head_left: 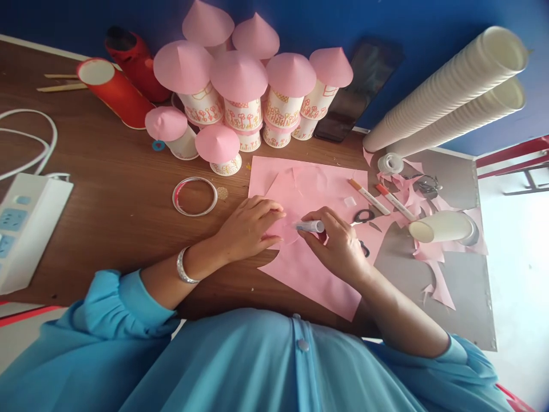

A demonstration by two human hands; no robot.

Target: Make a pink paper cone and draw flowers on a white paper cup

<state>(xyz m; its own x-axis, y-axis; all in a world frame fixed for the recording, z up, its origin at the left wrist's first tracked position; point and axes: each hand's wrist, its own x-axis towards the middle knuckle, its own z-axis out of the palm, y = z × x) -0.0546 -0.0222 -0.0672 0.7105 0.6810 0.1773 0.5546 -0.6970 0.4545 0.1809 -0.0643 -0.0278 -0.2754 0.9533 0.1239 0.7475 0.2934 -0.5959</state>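
Note:
My left hand point(249, 226) lies with its fingers stretched out over a cut piece of pink paper point(285, 220), steadying it against the larger pink sheet point(326, 280) below. In my right hand point(341, 246) is a white glue stick point(311, 226), lying nearly flat with its tip at the cut piece. The outline of that piece blends into the sheet and is partly hidden by my hands. Scissors with black handles point(364, 216) lie just beyond my right hand, partly covered by it. Two markers, one with a brown cap point(369, 197) and one with a red cap point(397, 203), rest on the right.
Several decorated paper cups with pink cone roofs point(239, 77) stand at the back. Tall cup stacks point(446, 86) lean at the right, near pink scraps point(440, 280) and a single cup point(441, 228). A tape roll point(195, 196) and a power strip point(32, 223) are on the left.

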